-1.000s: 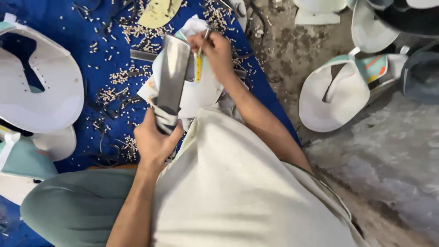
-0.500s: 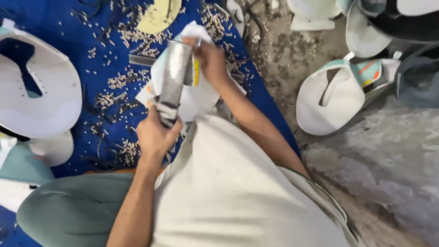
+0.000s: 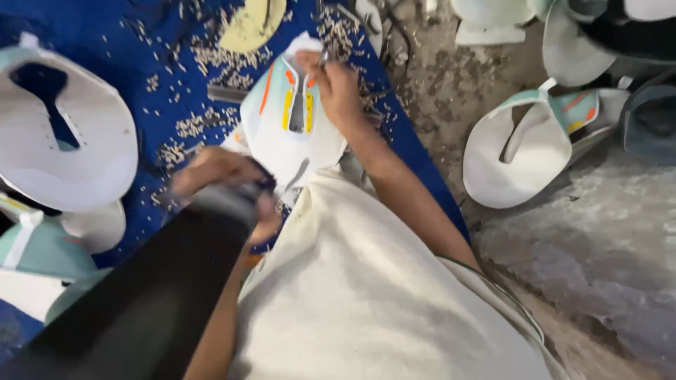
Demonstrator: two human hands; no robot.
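A white shoe upper (image 3: 290,137) with mint, orange and yellow trim lies flat on a blue cloth (image 3: 169,77). My right hand (image 3: 339,88) rests on its far end and pinches a thin metal punch (image 3: 322,59) upright against it. My left hand (image 3: 220,184), blurred by motion, grips a long dark flat metal bar (image 3: 141,302). The bar is raised off the upper and points back toward the camera, filling the lower left. Small pale punched-out bits (image 3: 189,128) are scattered over the cloth around the upper.
A large white upper (image 3: 70,151) lies at the left with mint pieces (image 3: 35,246) below it. A yellowish piece (image 3: 250,24) sits at the top. On the rough concrete floor (image 3: 598,246) to the right are another white and mint upper (image 3: 521,148) and more shoe parts.
The bar lay over the upper, its far end at the punch. My left hand has swung it up and back toward me, uncovering the upper. My right hand has stayed on the punch.
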